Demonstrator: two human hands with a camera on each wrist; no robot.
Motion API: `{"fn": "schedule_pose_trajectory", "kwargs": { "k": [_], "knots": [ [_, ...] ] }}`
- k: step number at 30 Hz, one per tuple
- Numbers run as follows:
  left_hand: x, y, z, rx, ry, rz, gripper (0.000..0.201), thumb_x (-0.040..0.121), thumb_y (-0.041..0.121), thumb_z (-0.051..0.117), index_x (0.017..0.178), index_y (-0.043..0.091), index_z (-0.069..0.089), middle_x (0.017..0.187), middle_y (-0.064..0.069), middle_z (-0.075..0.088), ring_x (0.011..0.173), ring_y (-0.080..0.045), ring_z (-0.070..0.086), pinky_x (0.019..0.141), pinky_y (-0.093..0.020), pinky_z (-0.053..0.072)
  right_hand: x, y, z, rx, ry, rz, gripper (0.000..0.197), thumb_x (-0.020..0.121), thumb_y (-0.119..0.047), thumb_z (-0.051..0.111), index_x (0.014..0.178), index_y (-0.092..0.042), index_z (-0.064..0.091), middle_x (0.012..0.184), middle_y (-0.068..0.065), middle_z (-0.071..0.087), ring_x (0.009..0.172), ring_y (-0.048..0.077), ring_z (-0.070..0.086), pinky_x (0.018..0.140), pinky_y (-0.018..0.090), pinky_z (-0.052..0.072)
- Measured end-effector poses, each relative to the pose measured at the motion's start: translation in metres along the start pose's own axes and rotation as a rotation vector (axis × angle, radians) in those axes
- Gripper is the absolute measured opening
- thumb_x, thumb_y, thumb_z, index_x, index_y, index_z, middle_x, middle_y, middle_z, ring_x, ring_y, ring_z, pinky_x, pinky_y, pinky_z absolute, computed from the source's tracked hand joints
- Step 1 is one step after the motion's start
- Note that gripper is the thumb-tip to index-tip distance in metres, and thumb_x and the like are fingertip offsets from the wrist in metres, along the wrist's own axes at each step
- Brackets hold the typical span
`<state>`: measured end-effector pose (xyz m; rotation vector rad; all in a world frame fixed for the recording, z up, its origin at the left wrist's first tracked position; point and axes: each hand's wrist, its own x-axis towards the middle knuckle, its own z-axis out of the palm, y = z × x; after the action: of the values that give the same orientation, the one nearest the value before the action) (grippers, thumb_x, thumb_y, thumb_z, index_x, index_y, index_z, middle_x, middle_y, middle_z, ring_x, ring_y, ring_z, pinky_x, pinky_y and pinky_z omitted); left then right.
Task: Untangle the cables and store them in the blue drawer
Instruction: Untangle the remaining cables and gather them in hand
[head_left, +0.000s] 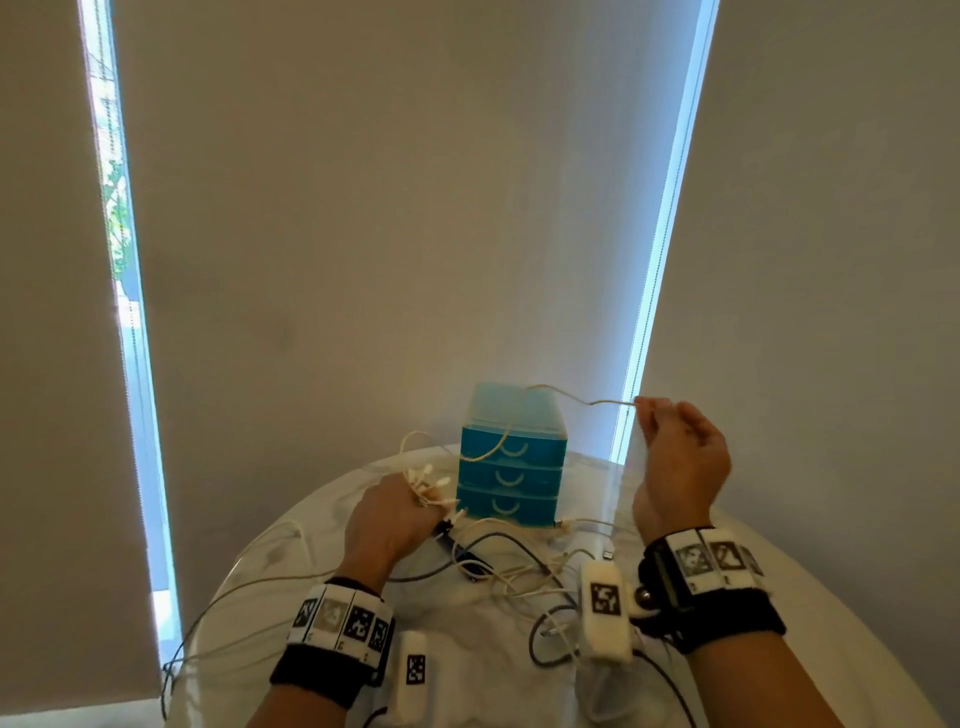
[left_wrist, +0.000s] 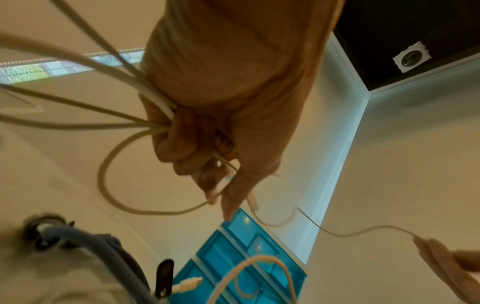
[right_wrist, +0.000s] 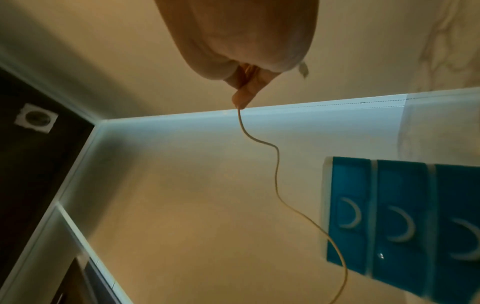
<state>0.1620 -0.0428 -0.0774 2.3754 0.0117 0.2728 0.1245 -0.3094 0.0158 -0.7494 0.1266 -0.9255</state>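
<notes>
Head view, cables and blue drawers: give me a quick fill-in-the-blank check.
1. The right hand pinches one thin ____ cable.
2. The left hand grips a ____ of cables.
3. The blue drawer unit has ____ drawers.
4. All its drawers are ____.

Missing: white; bundle; three; closed

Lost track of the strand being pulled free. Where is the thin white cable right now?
In the head view, the thin white cable arcs above the blue drawer unit, from the raised right hand toward the bundle in the left hand.

no readable text anywhere, just black-and-white square marker codes on the wristbands (head_left: 340, 618), nothing legible
</notes>
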Motion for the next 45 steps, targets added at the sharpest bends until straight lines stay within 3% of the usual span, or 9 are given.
{"fn": "schedule_pose_trajectory", "kwargs": {
  "k": [5,13,24,27,30,32,35,41,45],
  "knots": [
    [-0.010,0.004,-0.033,-0.219,0.532,-0.155,0.011,0.098,0.021,0.066,0.103,0.025,0.057,0.086,0.001,0.062,0.082,-0.027,0.061,0.072,-0.036,0.044,0.014,0.006,0.022,0.045,0.088,-0.067,0.029,0.101,0.009,0.062,0.116,-0.010,0.048,0.129,0.033,0.067,0.091,0.025,0.079,0.085,0.029,0.065],
    [-0.011,0.004,-0.046,-0.572,0.850,-0.144,0.021,0.105,0.022,0.065,0.121,0.009,0.062,0.089,-0.006,0.058,0.083,-0.027,0.053,0.078,-0.041,0.040,-0.037,0.044,0.049,-0.220,-0.301,0.021,0.042,0.104,-0.005,0.068,0.131,-0.031,0.049,0.115,0.002,0.077,0.101,0.017,0.080,0.088,0.027,0.062],
    [-0.001,-0.004,-0.033,-0.478,0.735,-0.172,0.016,0.104,0.029,0.066,0.108,0.014,0.061,0.080,0.000,0.056,0.082,-0.030,0.057,0.076,-0.041,0.044,-0.030,0.040,0.041,-0.268,-0.307,0.176,0.013,0.105,-0.020,0.069,0.116,-0.016,0.064,0.110,0.010,0.077,0.099,0.024,0.080,0.086,0.035,0.064],
    [0.000,-0.006,-0.030,-0.335,0.539,-0.184,0.020,0.099,0.034,0.072,0.106,0.019,0.061,0.091,-0.004,0.063,0.085,-0.030,0.058,0.078,-0.040,0.044,-0.021,0.021,0.040,-0.119,-0.213,0.293,0.043,0.110,-0.049,0.053,0.089,-0.013,0.066,0.080,0.006,0.071,0.091,0.024,0.074,0.094,0.041,0.057],
    [0.000,-0.002,-0.028,-0.406,0.317,-0.117,0.022,0.097,0.035,0.075,0.104,0.020,0.061,0.093,0.000,0.067,0.086,-0.025,0.064,0.077,-0.039,0.051,-0.014,-0.004,0.040,0.063,-0.161,0.275,0.045,0.115,-0.042,0.042,0.087,-0.013,0.064,0.060,-0.001,0.046,0.056,0.017,0.052,0.064,0.032,0.049],
    [-0.001,0.001,-0.030,-0.685,0.124,-0.050,0.016,0.103,0.030,0.070,0.097,0.017,0.063,0.076,0.005,0.060,0.064,-0.014,0.054,0.057,-0.030,0.043,-0.020,-0.014,0.044,-0.120,-0.289,0.200,0.043,0.115,-0.044,0.043,0.090,-0.015,0.064,0.055,-0.007,0.036,0.046,0.011,0.034,0.050,0.028,0.030],
    [-0.005,0.008,-0.036,-1.034,-0.176,-0.070,0.011,0.106,0.026,0.062,0.099,0.018,0.063,0.062,0.009,0.039,0.047,-0.007,0.027,0.042,-0.022,0.018,-0.049,-0.013,0.051,-0.828,-0.696,-0.052,0.046,0.102,-0.064,0.059,0.093,-0.022,0.073,0.069,-0.010,0.062,0.061,0.011,0.055,0.059,0.028,0.042],
    [-0.013,0.015,-0.037,-0.814,-0.268,0.034,0.018,0.105,0.022,0.060,0.088,0.023,0.053,0.059,0.009,0.039,0.047,-0.008,0.026,0.045,-0.023,0.020,-0.079,0.014,0.064,-1.104,-1.004,-0.186,0.065,0.074,-0.093,0.062,0.110,-0.038,0.068,0.086,-0.010,0.076,0.079,0.004,0.072,0.076,0.030,0.060],
    [-0.013,0.011,-0.031,-0.678,-0.233,0.080,0.014,0.102,0.023,0.063,0.088,0.024,0.060,0.059,0.008,0.051,0.047,-0.007,0.035,0.045,-0.024,0.029,-0.084,0.027,0.074,-1.242,-1.306,-0.224,0.076,0.070,-0.102,0.052,0.092,-0.032,0.072,0.082,-0.012,0.076,0.078,0.001,0.071,0.083,0.032,0.060]
  ]
}}
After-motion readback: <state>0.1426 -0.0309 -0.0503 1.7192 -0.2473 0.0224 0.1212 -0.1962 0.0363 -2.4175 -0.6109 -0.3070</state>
